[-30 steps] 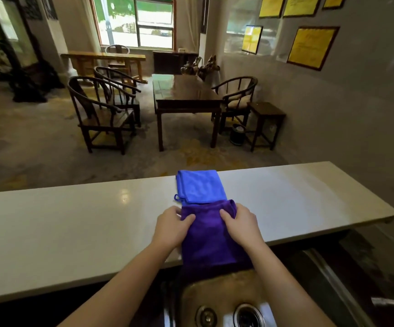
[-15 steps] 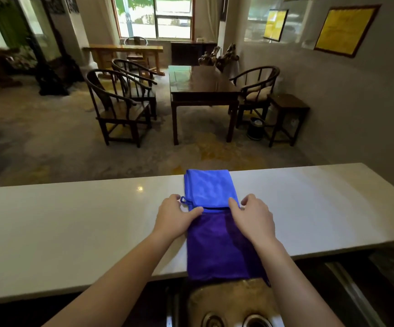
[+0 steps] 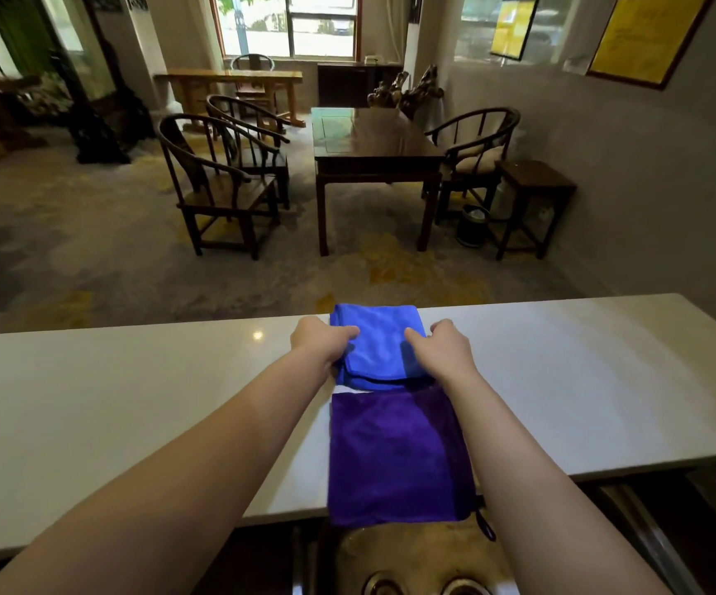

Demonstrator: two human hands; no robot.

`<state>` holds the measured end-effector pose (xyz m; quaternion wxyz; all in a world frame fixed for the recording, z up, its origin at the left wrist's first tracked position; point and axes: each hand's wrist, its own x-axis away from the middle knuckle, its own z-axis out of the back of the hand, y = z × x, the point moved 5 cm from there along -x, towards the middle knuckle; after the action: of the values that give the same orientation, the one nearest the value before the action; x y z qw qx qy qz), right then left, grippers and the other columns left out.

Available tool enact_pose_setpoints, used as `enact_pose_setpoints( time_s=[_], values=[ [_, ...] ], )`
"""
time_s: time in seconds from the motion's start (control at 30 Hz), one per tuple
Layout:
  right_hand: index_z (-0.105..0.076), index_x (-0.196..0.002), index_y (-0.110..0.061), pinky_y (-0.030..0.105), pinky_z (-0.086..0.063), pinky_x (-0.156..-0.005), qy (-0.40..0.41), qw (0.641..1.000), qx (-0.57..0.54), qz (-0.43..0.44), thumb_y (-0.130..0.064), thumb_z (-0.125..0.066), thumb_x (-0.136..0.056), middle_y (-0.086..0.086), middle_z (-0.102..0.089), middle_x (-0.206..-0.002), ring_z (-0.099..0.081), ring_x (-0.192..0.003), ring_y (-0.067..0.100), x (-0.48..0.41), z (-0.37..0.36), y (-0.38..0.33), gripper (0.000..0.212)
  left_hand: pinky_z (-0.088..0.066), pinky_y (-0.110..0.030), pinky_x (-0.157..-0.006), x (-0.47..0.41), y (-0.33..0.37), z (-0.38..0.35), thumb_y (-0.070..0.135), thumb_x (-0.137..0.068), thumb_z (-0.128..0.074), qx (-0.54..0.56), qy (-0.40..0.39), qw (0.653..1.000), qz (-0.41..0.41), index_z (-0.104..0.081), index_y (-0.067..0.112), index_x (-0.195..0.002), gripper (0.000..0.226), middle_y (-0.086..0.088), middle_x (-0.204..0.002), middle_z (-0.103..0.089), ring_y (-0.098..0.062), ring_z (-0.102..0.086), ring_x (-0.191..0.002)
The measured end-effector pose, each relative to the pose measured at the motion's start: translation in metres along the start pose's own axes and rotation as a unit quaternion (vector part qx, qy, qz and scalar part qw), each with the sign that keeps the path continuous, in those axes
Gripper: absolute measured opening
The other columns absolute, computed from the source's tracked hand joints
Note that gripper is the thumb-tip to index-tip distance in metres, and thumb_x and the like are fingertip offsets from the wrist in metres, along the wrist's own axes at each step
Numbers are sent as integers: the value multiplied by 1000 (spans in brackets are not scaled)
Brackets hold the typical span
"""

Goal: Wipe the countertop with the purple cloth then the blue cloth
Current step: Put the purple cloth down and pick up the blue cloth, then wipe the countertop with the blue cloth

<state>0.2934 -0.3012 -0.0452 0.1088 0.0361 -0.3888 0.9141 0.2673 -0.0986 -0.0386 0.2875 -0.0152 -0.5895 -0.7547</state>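
Observation:
A folded blue cloth (image 3: pixel 379 345) lies at the far edge of the pale countertop (image 3: pixel 133 401). My left hand (image 3: pixel 319 339) rests on its left side and my right hand (image 3: pixel 444 347) on its right side, fingers curled onto the fabric. Just nearer to me the purple cloth (image 3: pixel 397 453) lies flat, untouched, its near edge hanging over the counter's front edge, with a small loop at its near right corner.
Below the counter's front edge sits a sink (image 3: pixel 416 564) with two round fittings. Beyond the counter are dark wooden chairs (image 3: pixel 223 191), a dark table (image 3: pixel 373 143), a stool (image 3: pixel 532 195) and a wall on the right.
Both hands have left the purple cloth and moved forward onto the blue cloth. The purple cloth stays lying flat.

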Motion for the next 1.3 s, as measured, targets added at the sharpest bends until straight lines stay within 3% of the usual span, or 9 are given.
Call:
enact_pose_setpoints(
  time_s=[0.2, 0.5, 0.57, 0.67, 0.77, 0.83, 1.0, 1.17, 1.3],
  values=[
    [-42, -60, -14, 34, -37, -55, 1, 999, -37, -9, -30, -62, -85, 4, -42, -58, -43, -62, 28, -5, -1, 4, 36, -57, -39, -71, -6, -7, -5, 10, -72, -79, 17, -10, 999, 37, -57, 1, -92, 31, -17, -100, -65, -34, -67, -88],
    [-55, -73, -13, 37, -35, -65, -11, 965, -261, 33, -26, -59, -90, 7, -55, -76, -49, -72, 21, 43, 20, -21, 22, -50, -38, -69, 31, 7, 17, 17, -82, -58, 94, -57, 992, -65, -60, 8, -96, 17, -11, -99, -67, -25, -65, -88],
    [-62, -81, -6, 40, -42, -74, -61, 925, -374, 18, -19, -59, -89, 14, -65, -88, -60, -83, 26, 69, 21, -29, 16, -50, -32, -67, 49, 2, 29, 16, -86, -57, 136, -78, 984, -88, -58, 11, -100, 15, -10, -101, -68, -21, -66, -88],
    [-69, -112, 4, 44, -52, -91, -229, 811, -538, -33, -17, -55, -86, 21, -71, -116, -68, -108, 36, 113, 13, -39, 36, -51, -31, -72, 76, -12, 50, 17, -91, -57, 191, -118, 969, -101, -58, 11, -102, 12, -11, -102, -70, -21, -67, -90],
    [-65, -124, -1, 44, -57, -86, -368, 705, -599, -94, -33, -54, -95, 25, -64, -129, -65, -114, 39, 158, -1, -49, 45, -52, -32, -74, 99, -28, 73, 22, -89, -61, 225, -169, 953, -114, -58, 13, -106, 19, -11, -105, -72, -22, -69, -95],
    [-66, -121, 2, 47, -58, -85, -401, 678, -603, -124, -34, -59, -94, 28, -61, -130, -64, -115, 41, 181, -13, -53, 45, -53, -29, -75, 110, -41, 87, 28, -85, -65, 241, -198, 943, -117, -59, 15, -112, 31, -8, -107, -74, -22, -70, -99],
    [-74, -108, 1, 46, -61, -76, -383, 696, -592, -132, -23, -61, -90, 23, -68, -122, -68, -108, 38, 221, -39, -64, 33, -53, -24, -75, 118, -73, 122, 34, -82, -70, 248, -184, 945, -106, -62, 20, -111, 34, -3, -105, -76, -19, -71, -100],
    [-67, -108, -2, 42, -62, -58, -257, 765, -568, -162, -24, -62, -90, 20, -76, -102, -75, -85, 37, 237, -61, -65, 29, -54, -19, -70, 121, -90, 148, 44, -83, -68, 157, -129, 969, -144, -62, 30, -109, 30, 2, -102, -75, -13, -71, -94],
    [-65, -99, -15, 40, -58, -68, -112, 849, -505, -110, -25, -58, -96, 5, -75, -98, -71, -89, 25, 235, -61, -65, 13, -53, -21, -65, 129, -103, 190, 35, -89, -62, 69, -47, 972, -221, -62, 35, -104, 15, 6, -97, -73, -9, -69, -81]
  ],
)
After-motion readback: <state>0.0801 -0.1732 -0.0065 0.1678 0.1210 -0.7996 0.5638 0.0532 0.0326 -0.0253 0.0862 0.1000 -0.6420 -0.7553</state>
